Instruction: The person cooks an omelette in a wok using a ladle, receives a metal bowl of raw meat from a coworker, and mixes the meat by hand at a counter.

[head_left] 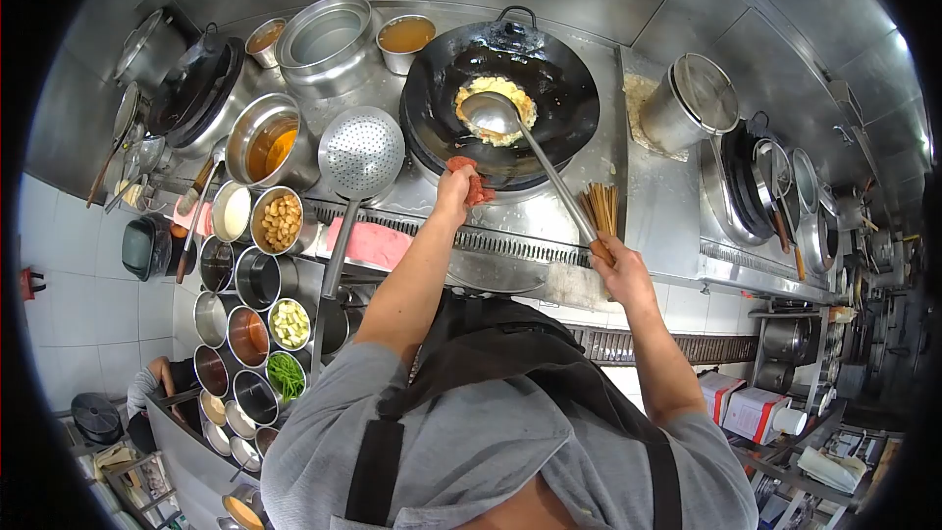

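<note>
A black wok [564,69] sits on the stove, its far loop handle pointing away from me. Yellow, egg-like food [496,88] lies in the middle of it, partly covered by the bowl of a long metal ladle [491,114]. My right hand [624,273] is closed round the ladle's wooden handle end. At the wok's near rim, my left hand [456,188] is closed on a reddish cloth [476,181]; whatever the cloth covers there is hidden. Just beyond my right hand stands a bundle of thin bamboo sticks [601,204].
Left of the wok are a perforated skimmer [361,152], a large steel pot [324,44] and a pot of orange liquid [271,149]. Several ingredient containers stand lower left, one with chopped greens [286,375]. A strainer-topped pot [692,103] stands on the right. A person [162,388] is at lower left.
</note>
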Tool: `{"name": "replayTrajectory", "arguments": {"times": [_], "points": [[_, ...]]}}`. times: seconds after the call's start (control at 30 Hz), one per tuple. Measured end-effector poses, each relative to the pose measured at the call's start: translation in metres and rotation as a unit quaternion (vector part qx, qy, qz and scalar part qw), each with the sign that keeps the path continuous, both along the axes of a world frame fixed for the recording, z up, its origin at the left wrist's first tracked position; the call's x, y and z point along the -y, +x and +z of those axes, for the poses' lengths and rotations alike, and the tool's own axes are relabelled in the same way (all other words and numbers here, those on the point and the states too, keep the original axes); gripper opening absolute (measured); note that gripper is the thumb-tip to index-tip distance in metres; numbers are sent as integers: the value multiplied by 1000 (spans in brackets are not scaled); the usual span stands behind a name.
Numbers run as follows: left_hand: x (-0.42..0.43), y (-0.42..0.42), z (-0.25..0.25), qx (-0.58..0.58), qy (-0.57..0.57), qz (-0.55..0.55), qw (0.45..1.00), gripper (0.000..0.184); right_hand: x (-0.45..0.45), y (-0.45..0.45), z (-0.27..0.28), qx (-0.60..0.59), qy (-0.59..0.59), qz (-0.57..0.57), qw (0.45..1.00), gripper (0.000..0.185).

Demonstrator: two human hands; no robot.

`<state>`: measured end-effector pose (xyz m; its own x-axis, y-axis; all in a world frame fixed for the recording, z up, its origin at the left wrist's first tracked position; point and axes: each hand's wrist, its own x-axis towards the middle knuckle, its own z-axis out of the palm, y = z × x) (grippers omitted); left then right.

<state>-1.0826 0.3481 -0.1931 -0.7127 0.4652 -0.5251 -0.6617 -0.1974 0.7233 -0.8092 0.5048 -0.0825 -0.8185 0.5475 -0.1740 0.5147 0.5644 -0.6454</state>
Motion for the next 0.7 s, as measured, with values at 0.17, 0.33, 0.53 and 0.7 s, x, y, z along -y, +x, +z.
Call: {"name": "replayTrajectory", "arguments": {"times": [0.17, 0.33, 0.53, 0.7], "points": [[0, -12, -24, 19, -6, -30, 999, 32, 10, 6, 11, -30, 1, 19, 999, 45], [0, -8, -18, 7, -10, -17, 1000, 32, 24, 8, 33, 72, -211, -53, 973, 44], [0, -4, -10, 6, -20, -15, 1000, 32, 18, 2, 10, 14, -45, -3, 999, 44], [0, -7, -14, 13, 2, -16, 1000, 33, 6, 30, 18, -10, -44, -4, 999, 43]]}}
